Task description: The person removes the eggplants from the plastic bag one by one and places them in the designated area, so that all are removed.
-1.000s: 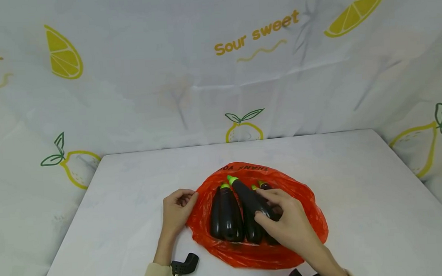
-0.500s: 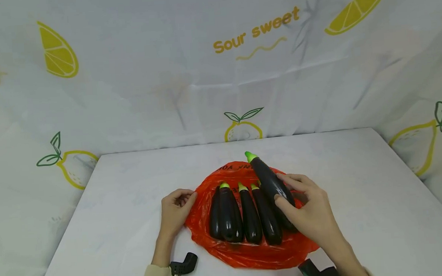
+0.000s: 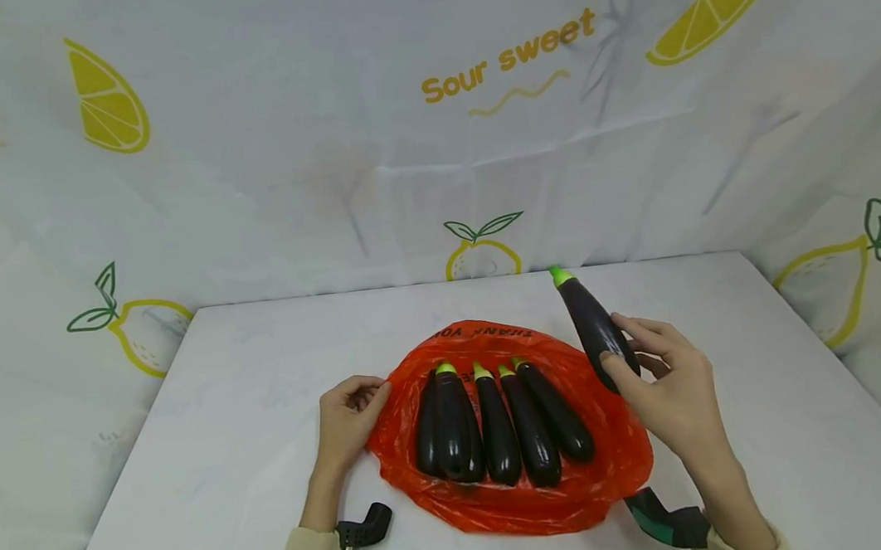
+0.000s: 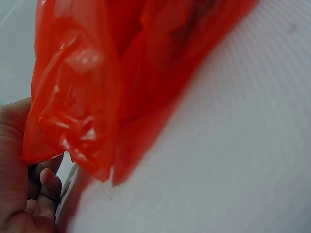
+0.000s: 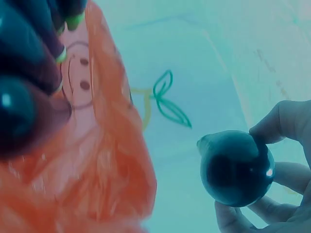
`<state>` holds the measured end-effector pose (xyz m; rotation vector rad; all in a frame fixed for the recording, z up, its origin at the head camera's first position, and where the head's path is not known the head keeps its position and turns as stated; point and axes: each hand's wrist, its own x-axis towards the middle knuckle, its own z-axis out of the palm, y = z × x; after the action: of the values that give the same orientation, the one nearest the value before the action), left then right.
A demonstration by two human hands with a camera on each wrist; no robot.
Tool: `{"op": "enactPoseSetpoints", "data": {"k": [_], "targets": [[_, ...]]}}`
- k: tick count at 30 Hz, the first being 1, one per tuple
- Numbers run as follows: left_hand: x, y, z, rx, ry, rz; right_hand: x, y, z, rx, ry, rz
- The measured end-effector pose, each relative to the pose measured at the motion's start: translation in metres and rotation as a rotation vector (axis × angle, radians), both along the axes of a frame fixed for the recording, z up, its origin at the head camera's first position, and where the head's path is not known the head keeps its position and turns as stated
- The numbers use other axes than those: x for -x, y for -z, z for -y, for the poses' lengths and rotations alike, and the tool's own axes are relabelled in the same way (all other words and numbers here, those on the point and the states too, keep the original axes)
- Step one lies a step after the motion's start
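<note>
My right hand (image 3: 674, 383) grips a dark eggplant (image 3: 596, 325) by its thick lower end, its green stem end pointing up and away, above the bag's right edge. In the right wrist view the held eggplant (image 5: 238, 167) shows its round end between thumb and fingers. A red plastic bag (image 3: 528, 515) lies spread on the table, with several more eggplants (image 3: 499, 434) side by side on it. My left hand (image 3: 348, 421) pinches the bag's left edge. The left wrist view shows the red bag (image 4: 77, 97) over the left hand's fingers (image 4: 12, 145).
The white table (image 3: 265, 359) reaches back to a white sheet (image 3: 292, 150) printed with lemons and lettering. Black wrist devices show beside both wrists, the left device (image 3: 366, 528) resting close to the table.
My right hand has lifted the eggplant off the others and carried it right and away, to the bag's right edge. The left hand has stayed at the bag's left edge.
</note>
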<state>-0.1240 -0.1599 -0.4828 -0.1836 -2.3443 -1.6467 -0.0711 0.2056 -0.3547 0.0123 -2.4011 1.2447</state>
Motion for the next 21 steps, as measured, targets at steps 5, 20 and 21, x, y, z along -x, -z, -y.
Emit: {"op": "enactPoseSetpoints", "data": {"k": [5, 20, 21], "targets": [[0.0, 0.0, 0.0, 0.0, -0.004, -0.001, 0.006, 0.004, -0.018, 0.016, 0.095, 0.018], [-0.001, 0.0, 0.0, 0.01, -0.003, 0.014, 0.024, 0.033, -0.059, -0.068, 0.162, 0.143], [0.0, 0.0, 0.0, 0.01, -0.003, 0.014, 0.024, 0.035, -0.06, -0.073, 0.159, 0.148]]}}
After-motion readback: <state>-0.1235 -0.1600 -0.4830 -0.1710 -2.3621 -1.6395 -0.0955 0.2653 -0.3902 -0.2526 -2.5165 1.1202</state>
